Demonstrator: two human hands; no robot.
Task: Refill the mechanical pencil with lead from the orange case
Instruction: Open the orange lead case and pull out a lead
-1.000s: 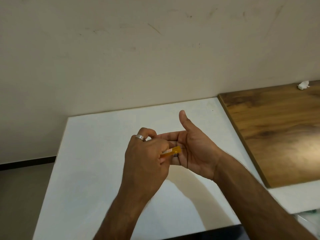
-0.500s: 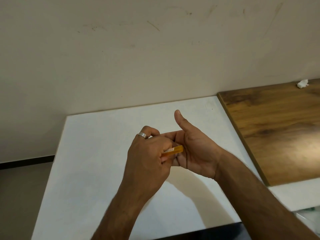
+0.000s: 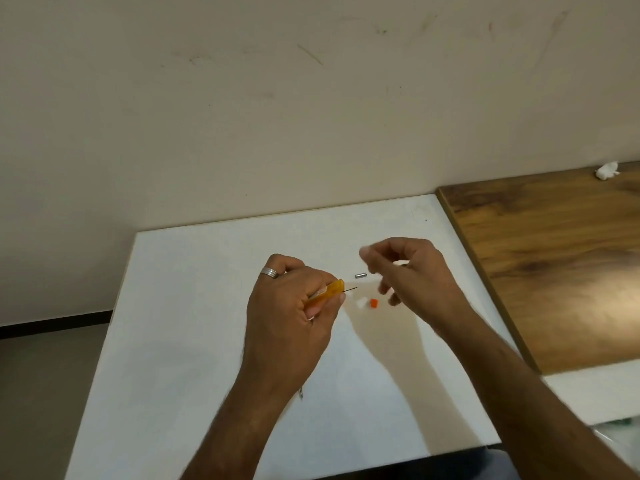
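My left hand [image 3: 291, 306] grips the orange lead case [image 3: 327, 291], its open end pointing right. A thin dark lead [image 3: 350, 290] sticks out of that end. My right hand [image 3: 412, 275] hovers to the right of the case, blurred, fingers curled, with nothing visibly held. On the white table [image 3: 194, 341] between the hands lie a small metal cap [image 3: 360, 275], a white piece [image 3: 361, 302] and a small orange cap [image 3: 373, 303]. A metal tip [image 3: 301, 393], perhaps the pencil's, peeks out below my left wrist; the rest is hidden under my forearm.
A wooden board [image 3: 554, 265] adjoins the white table on the right, with a crumpled white tissue [image 3: 606, 170] at its far edge. A wall stands directly behind the table. Floor shows to the left of the table.
My right hand has pulled away from the case to the right and turned palm down. A lead now protrudes from the case, and the small parts on the table have come into view.
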